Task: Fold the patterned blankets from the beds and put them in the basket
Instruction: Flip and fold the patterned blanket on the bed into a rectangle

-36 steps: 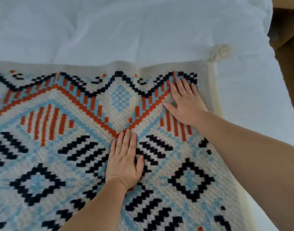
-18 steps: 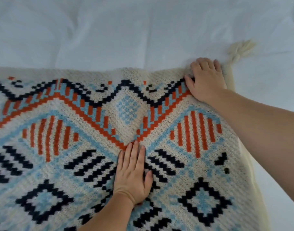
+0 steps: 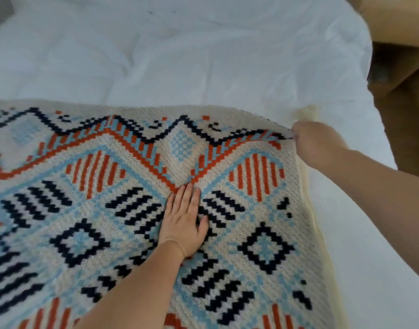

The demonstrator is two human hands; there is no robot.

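Note:
A cream knitted blanket [image 3: 123, 210] with orange, navy and light-blue geometric patterns lies spread over the near part of a white bed. My left hand [image 3: 183, 222] rests flat on its middle, fingers together, palm down. My right hand [image 3: 315, 141] is closed around the blanket's far right corner, pinching the cloth and lifting that edge slightly. The corner tassel is hidden behind that hand. No basket is in view.
White bedding [image 3: 180, 60] stretches beyond the blanket to the far side and along the right. A brown floor or furniture [image 3: 403, 91] shows past the bed's right edge.
My right hand slid from the patterned surface out to the far right corner and closed on it, raising the edge. My left hand stayed pressed in the same place.

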